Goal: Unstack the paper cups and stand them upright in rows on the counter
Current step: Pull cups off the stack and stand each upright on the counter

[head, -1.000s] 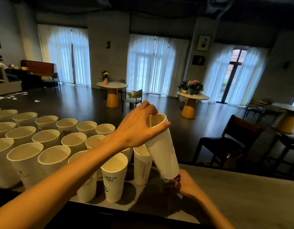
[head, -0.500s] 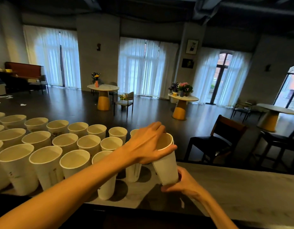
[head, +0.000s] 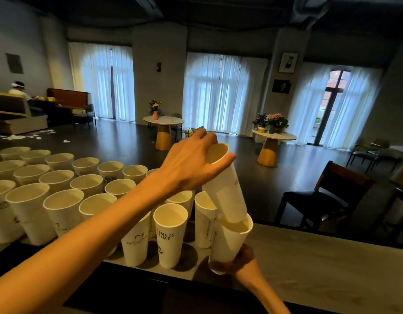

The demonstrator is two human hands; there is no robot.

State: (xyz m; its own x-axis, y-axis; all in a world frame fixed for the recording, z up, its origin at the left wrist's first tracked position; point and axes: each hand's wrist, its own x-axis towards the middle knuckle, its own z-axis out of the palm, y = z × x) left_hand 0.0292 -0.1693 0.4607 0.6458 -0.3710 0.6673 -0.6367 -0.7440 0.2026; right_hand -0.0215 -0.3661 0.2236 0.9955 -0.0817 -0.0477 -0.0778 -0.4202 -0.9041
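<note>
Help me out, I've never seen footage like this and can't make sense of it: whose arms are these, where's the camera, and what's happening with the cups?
The camera sits on a person's head, looking forward and down, so the arms are that person's own. The left hand pinches the rim of the top cup and lifts it, tilted, out of the stack, which the right hand grips at the base. Rows of upright paper cups stand on the counter. Behind it is a café room.
</note>
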